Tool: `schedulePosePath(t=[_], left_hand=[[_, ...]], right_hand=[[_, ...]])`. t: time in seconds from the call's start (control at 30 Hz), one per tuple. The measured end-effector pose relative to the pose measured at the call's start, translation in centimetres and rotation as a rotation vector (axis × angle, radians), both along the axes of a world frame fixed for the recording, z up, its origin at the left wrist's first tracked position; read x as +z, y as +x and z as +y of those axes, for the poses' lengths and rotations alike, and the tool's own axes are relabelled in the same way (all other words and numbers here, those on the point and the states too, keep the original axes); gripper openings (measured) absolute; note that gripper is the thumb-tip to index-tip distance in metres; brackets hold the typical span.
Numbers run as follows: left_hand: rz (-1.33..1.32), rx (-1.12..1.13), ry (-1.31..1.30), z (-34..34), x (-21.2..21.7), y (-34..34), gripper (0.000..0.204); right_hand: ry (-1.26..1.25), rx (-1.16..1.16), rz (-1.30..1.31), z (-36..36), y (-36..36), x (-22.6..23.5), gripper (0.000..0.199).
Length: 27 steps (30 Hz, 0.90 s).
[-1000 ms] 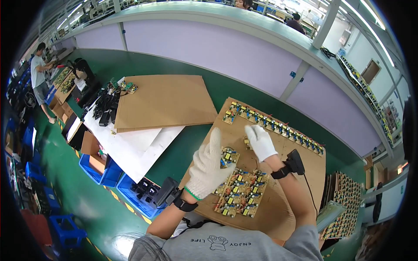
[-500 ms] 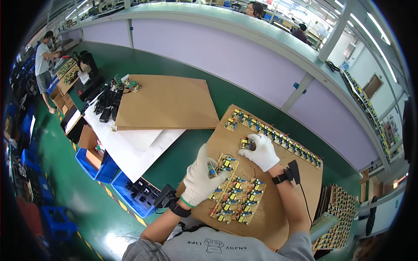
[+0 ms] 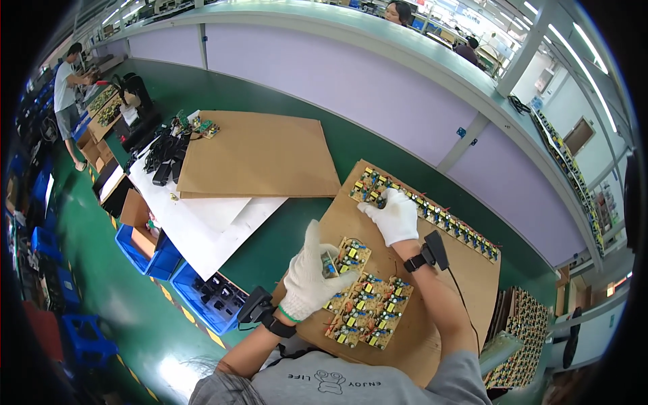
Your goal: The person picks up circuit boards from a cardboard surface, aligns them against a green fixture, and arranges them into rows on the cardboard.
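Observation:
My gloved left hand [image 3: 309, 277] is curled around a small circuit board [image 3: 329, 265], with its thumb and fingers on either side. Just beside it lies a block of several circuit boards [image 3: 368, 307], with yellow, blue and black parts, on the brown cardboard sheet [image 3: 432, 297]. My right hand [image 3: 395, 217], in a white glove, is at the left end of a row of similar boards [image 3: 445, 219] along the sheet's far edge. Its fingers close over a circuit board there, which they mostly hide.
Another cardboard sheet [image 3: 260, 155] lies on the green bench to the left, with black cables and adapters [image 3: 165, 155] beside it. Blue bins [image 3: 209, 300] stand at the left edge. Stacked board panels [image 3: 523, 331] are at the right. A co-worker [image 3: 67, 101] stands far left.
My right hand has moved away from me and slightly left, carrying a circuit board from the middle of the cardboard to the far row. My left hand has stayed nearly still.

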State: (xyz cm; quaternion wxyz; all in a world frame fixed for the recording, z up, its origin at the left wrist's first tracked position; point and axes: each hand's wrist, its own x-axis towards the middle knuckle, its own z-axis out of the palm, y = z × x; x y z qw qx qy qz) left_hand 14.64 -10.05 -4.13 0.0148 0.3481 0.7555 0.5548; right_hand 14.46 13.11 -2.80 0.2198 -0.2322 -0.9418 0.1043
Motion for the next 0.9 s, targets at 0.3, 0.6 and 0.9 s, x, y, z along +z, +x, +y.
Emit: schedulePosePath(t=[0.3, 0.6, 0.9], left_hand=[[0.403, 0.056, -0.115, 0.2, 0.7, 0.7, 0.118], [0.077, -0.071, 0.194, -0.3, -0.8, 1.1, 0.121], [0.043, -0.119, 0.211, 0.1, -0.4, 0.7, 0.134]], right_hand=[[-0.697, 0.643, -0.434, -6.2, 4.9, 6.0, 0.054], [-0.774, 0.48, -0.387, -7.2, 5.9, 5.4, 0.041], [-1.189, 0.408, -0.06, -3.4, 5.7, 4.1, 0.042]])
